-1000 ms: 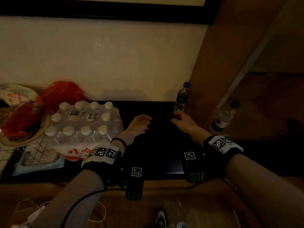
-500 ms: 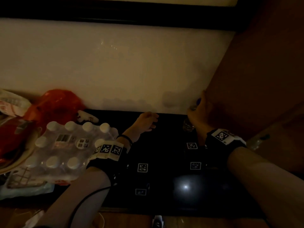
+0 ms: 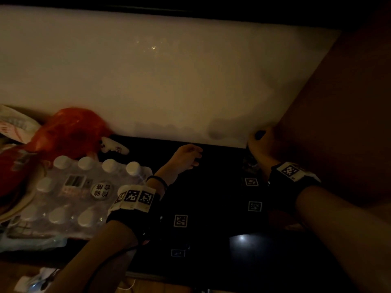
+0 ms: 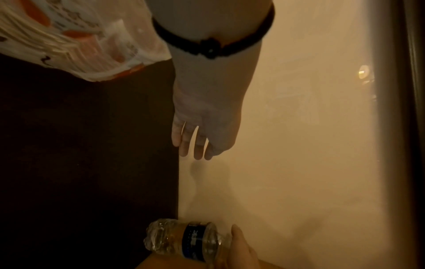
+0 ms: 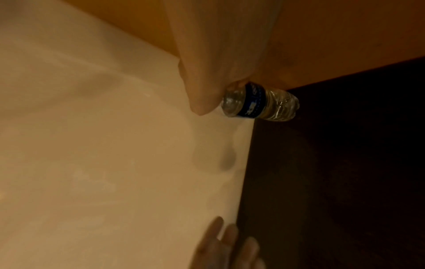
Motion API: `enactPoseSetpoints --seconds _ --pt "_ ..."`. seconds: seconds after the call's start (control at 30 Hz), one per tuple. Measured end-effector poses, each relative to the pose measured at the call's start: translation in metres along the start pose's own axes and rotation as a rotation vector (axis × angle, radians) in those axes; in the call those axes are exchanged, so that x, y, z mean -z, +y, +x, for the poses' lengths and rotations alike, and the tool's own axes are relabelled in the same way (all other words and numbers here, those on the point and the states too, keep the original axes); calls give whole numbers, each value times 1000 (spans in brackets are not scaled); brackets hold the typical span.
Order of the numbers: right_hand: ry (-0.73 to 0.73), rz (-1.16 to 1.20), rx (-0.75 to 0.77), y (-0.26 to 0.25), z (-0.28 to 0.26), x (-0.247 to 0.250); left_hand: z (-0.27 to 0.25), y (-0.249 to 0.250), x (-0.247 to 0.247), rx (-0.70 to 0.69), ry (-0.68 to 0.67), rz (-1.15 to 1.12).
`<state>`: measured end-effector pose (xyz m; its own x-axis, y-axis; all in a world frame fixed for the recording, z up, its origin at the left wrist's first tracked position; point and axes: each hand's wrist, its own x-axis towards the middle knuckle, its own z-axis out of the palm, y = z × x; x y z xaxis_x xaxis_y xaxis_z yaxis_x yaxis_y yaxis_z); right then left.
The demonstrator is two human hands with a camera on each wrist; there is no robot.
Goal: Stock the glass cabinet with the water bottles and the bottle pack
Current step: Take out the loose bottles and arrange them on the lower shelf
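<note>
A clear water bottle point(image 3: 250, 165) with a blue label and blue cap stands at the back right of the dark tabletop point(image 3: 211, 197), against the wall and the wooden panel. My right hand point(image 3: 257, 141) grips its upper part and hides most of it there. The right wrist view shows the bottle point(image 5: 260, 102) below my right hand point(image 5: 218, 94). My left hand point(image 3: 188, 156) hovers over the table's middle, fingers relaxed and holding nothing; its fingers point(image 4: 198, 145) hang straight, left of the bottle point(image 4: 181, 238). A shrink-wrapped bottle pack point(image 3: 84, 191) with white caps lies at the left.
A red plastic bag point(image 3: 67, 132) and a small white object point(image 3: 114, 145) lie behind the pack. A brown wooden panel point(image 3: 338, 123) rises at the right, a pale wall point(image 3: 169, 81) at the back. Dim light hides much detail.
My right hand has gone from beside the bottle's base to gripping its upper part. The head view has moved closer and leftward. The left hand has hardly moved.
</note>
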<state>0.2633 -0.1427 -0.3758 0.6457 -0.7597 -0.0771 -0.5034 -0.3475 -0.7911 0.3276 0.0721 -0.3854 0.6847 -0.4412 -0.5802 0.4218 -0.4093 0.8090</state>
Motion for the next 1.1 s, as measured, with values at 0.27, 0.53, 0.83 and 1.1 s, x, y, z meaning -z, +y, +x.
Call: enactPoseSetpoints --seconds 0.27,0.53,0.83,1.1 --pt "-219 18 50 -4 -53 -13 -29 -6 -6 -35 1 15" --pt "-290 -29 3 1 -140 9 -103 -58 -9 -114 13 51" --pt "-462 34 229 -25 -243 62 -179 -105 -48 -322 -214 163" --pt "-347 254 159 8 -270 91 -206 -117 -83 -405 -205 252"
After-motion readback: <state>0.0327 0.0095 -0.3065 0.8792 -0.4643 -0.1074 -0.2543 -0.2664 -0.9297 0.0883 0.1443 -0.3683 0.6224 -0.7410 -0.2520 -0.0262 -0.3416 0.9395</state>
